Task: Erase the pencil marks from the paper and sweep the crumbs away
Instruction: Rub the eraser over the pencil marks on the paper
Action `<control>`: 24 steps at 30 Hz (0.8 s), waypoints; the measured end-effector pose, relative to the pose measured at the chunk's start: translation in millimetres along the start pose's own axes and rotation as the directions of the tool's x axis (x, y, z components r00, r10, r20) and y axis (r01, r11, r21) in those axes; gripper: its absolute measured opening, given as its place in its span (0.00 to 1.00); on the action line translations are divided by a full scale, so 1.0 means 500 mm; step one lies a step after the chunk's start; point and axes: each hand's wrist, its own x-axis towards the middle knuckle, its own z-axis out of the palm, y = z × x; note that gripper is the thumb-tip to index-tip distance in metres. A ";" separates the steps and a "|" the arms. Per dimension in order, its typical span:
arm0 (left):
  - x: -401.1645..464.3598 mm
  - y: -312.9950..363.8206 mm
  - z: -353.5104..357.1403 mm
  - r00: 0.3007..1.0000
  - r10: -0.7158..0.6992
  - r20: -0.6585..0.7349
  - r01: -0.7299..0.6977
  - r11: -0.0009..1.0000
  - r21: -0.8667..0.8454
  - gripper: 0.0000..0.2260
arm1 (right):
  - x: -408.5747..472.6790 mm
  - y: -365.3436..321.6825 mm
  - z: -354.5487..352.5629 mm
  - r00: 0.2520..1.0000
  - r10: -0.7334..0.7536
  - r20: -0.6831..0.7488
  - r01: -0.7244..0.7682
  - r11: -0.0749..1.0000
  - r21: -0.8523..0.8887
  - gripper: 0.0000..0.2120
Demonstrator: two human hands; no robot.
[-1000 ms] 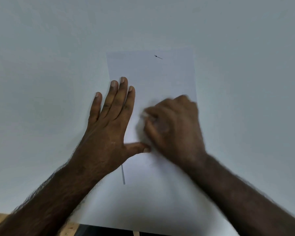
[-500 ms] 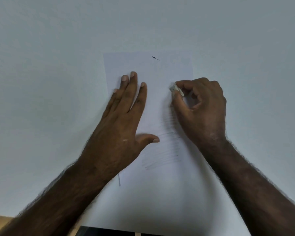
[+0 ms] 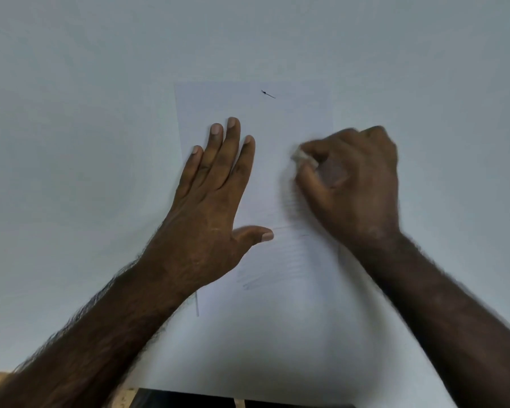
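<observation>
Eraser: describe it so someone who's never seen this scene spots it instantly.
Start at the white sheet of paper on the pale table. The right hand is curled over its right side, and the eraser is the small off-white block pinched at its fingertips, the only held object.

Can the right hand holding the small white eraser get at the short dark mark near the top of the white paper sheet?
Probably yes. The right hand, with the small white eraser, sits just below the short dark mark; bare white paper sheet lies between, and the flat left hand is off to the side.

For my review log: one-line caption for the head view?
Left hand pins paper while right hand rubs eraser over pencil lines.
</observation>
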 end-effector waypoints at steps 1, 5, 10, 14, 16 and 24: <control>0.001 0.000 -0.001 1.000 0.001 0.002 -0.001 1.000 0.004 0.50 | 0.006 0.002 0.000 0.999 0.035 -0.022 -0.035 0.999 0.007 0.04; -0.001 0.001 0.001 1.000 -0.004 -0.016 0.004 1.000 0.004 0.47 | -0.064 -0.061 0.001 0.982 -0.106 0.158 0.090 0.990 0.107 0.05; -0.003 0.000 -0.002 1.000 0.003 0.011 -0.003 1.000 0.010 0.49 | -0.030 -0.022 -0.005 0.993 -0.068 0.098 0.066 0.998 0.021 0.05; -0.002 0.002 -0.003 1.000 0.004 0.021 -0.005 1.000 0.026 0.50 | 0.006 -0.004 -0.008 0.999 0.038 0.013 -0.039 0.999 0.013 0.05; -0.004 0.003 0.000 1.000 0.005 0.004 -0.006 0.999 0.048 0.49 | -0.039 -0.044 -0.004 0.990 -0.064 0.125 0.057 0.997 0.060 0.05; -0.004 -0.001 0.000 1.000 0.019 0.022 -0.021 0.997 0.069 0.52 | 0.011 0.001 -0.005 0.999 -0.022 0.030 0.023 0.999 -0.026 0.05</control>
